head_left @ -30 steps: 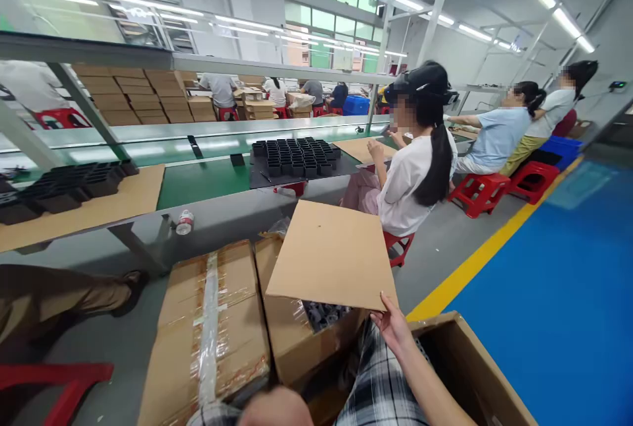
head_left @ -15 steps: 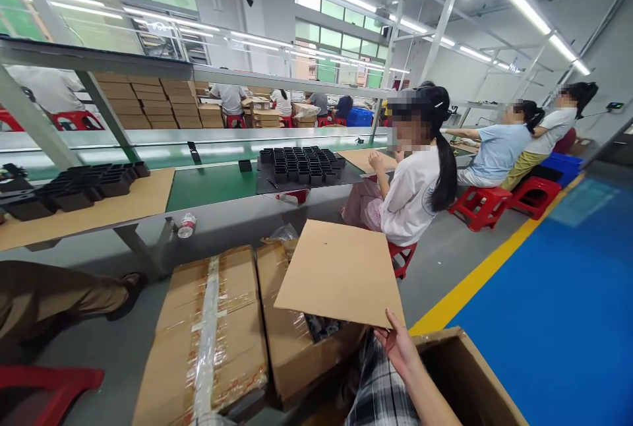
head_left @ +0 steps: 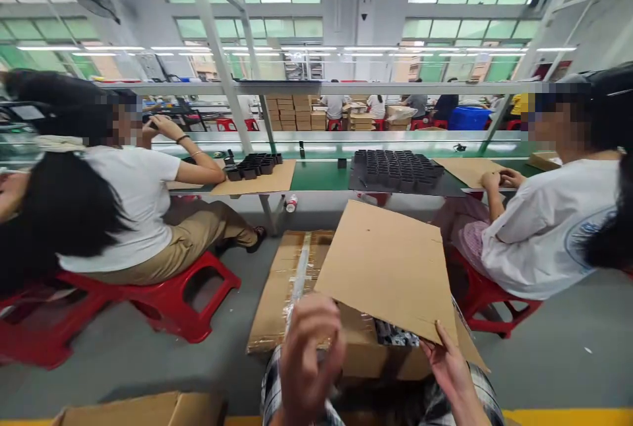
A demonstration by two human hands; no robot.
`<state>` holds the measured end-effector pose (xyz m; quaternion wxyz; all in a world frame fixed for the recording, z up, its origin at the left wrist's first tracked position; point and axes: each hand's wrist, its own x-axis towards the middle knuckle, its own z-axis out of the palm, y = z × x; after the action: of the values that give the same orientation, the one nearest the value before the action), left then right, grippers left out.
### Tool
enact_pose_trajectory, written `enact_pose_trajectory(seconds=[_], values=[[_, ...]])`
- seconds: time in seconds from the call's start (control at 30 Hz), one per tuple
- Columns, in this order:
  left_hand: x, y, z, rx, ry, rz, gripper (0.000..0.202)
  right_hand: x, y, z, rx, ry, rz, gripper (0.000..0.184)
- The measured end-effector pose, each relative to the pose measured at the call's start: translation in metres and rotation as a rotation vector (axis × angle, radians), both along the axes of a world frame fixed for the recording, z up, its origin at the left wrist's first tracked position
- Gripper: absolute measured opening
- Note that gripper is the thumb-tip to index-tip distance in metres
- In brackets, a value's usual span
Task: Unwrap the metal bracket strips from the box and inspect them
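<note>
My right hand grips the near right corner of a flat brown cardboard sheet and holds it tilted over an open carton with black parts inside. My left hand is raised in front of me, blurred, fingers loosely curled, just left of the sheet's near edge; I cannot see anything in it. A sealed, taped carton lies on the floor to the left of the open one.
A person on a red stool sits at left, another person in a white shirt at right. The green conveyor bench ahead carries black trays on cardboard. Another carton edge is at bottom left.
My view has swung left, bringing the bench square ahead and the left person into view. My left hand has come up into view. My right hand still holds the sheet's corner.
</note>
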<state>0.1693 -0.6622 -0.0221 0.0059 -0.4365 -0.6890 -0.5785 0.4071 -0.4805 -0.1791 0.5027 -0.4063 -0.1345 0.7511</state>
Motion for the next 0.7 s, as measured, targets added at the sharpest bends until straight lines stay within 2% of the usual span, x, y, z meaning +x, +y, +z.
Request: enact_pose_trajectory(seconds=[0.03,0.07,0.1,0.13,0.2,0.27,0.33,0.47,0.57,0.63,0.7], values=[[-0.016,0.008,0.0,0.0,0.002,0.038,0.034,-0.01,-0.001,0.003,0.005,-0.001,0.035,0.048],[-0.034,0.014,0.0,-0.027,-0.019,0.129,0.042,-0.02,-0.002,0.007,0.007,0.002,0.072,0.047],[-0.053,0.019,-0.002,-0.074,-0.11,0.212,0.054,-0.03,-0.004,0.01,0.008,0.011,0.115,0.046],[-0.071,0.021,-0.004,-0.127,-0.271,0.236,0.064,-0.04,-0.006,0.014,0.005,0.025,0.162,0.047],[-0.101,0.018,-0.011,-0.209,-0.634,0.128,0.074,-0.058,-0.011,0.019,-0.004,0.05,0.248,0.049],[-0.119,0.009,-0.019,-0.262,-0.839,-0.015,0.07,-0.073,-0.016,0.023,-0.006,0.057,0.319,0.052],[-0.127,-0.002,-0.028,-0.279,-0.873,-0.057,0.06,-0.084,-0.02,0.026,-0.002,0.041,0.366,0.054],[-0.139,-0.022,-0.04,-0.246,-0.897,-0.013,0.051,-0.096,-0.02,0.025,0.051,-0.032,0.42,0.056],[-0.159,-0.035,-0.049,-0.147,-0.929,0.026,0.045,-0.11,-0.01,0.027,0.154,-0.109,0.532,0.061],[-0.173,-0.043,-0.065,-0.012,-0.99,0.135,0.043,-0.129,0.004,0.031,0.208,-0.117,0.564,0.064],[-0.178,-0.049,-0.095,0.049,-1.037,0.281,0.045,-0.156,0.026,0.04,0.244,-0.088,0.534,0.061]])
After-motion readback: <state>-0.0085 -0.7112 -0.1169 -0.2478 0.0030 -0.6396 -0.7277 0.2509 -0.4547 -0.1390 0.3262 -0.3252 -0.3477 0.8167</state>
